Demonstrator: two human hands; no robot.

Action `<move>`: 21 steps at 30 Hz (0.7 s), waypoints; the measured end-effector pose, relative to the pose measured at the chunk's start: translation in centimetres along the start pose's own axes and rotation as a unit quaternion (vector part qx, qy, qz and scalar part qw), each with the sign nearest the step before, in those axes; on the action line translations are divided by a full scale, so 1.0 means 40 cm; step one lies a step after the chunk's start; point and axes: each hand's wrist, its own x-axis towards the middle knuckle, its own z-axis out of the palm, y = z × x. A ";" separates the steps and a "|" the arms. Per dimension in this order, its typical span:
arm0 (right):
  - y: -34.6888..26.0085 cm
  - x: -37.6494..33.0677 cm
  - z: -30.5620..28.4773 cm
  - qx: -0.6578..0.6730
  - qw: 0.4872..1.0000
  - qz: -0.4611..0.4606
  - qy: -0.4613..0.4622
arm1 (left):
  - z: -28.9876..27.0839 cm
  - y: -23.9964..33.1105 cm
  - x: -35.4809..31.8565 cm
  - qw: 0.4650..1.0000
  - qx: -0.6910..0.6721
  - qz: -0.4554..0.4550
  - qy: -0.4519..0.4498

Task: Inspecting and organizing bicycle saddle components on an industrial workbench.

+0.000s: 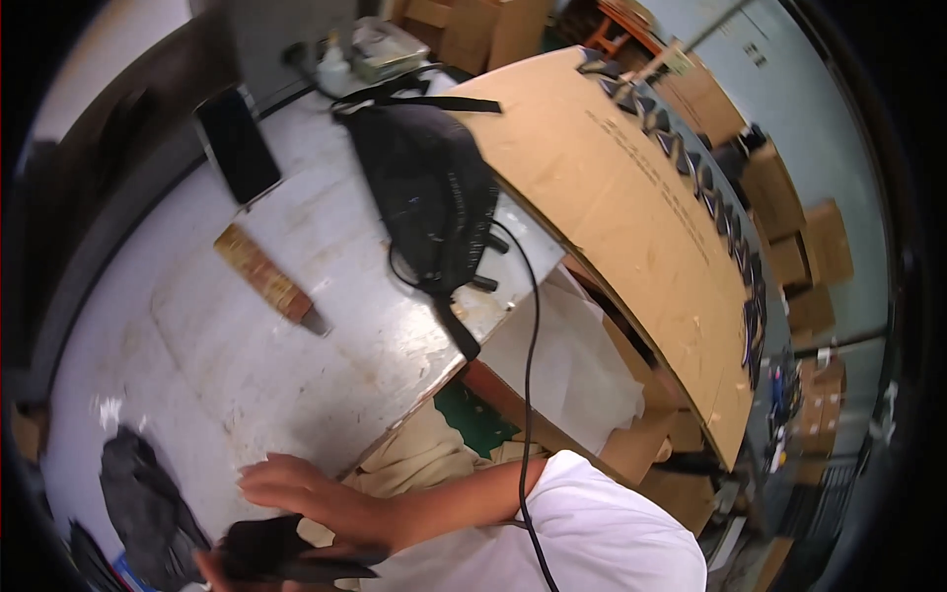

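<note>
2 hands work at the near edge of a scuffed white surface [296, 345], low in the view. The right hand [306, 493] reaches across from the person's white sleeve [592, 533], its fingers [261, 479] spread flat and open, hovering just over a dark piece of cloth [261, 548]. The left hand [212, 567] sits at the very bottom edge (mostly hidden under the cloth), and its fingers seem closed around that dark piece, though how tightly cannot be told. Just beside it, to the left, a crumpled black bag [143, 503] lies on the surface.

Farther up the surface rests a small wooden block [264, 273], well apart from the hands, and beyond it a dark phone [239, 145] lies flat. A black backpack [429, 192] sits near the far right corner, its strap hanging over the edge, and a thin black cable [531, 375] runs from it down toward the person. A large flattened cardboard sheet [631, 227] leans beside the backpack, over stacked cardboard boxes [789, 237].
</note>
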 end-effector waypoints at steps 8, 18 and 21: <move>-0.083 -0.018 -0.036 0.157 0.981 0.115 0.012 | 0.041 0.106 0.106 0.987 -0.058 0.102 0.114; -0.200 0.074 0.072 0.062 0.973 -0.171 0.141 | 0.029 0.018 0.133 0.987 -0.150 0.054 0.003; -0.231 0.099 0.067 0.041 0.968 -0.201 0.148 | 0.001 0.024 0.125 0.989 -0.140 0.051 -0.011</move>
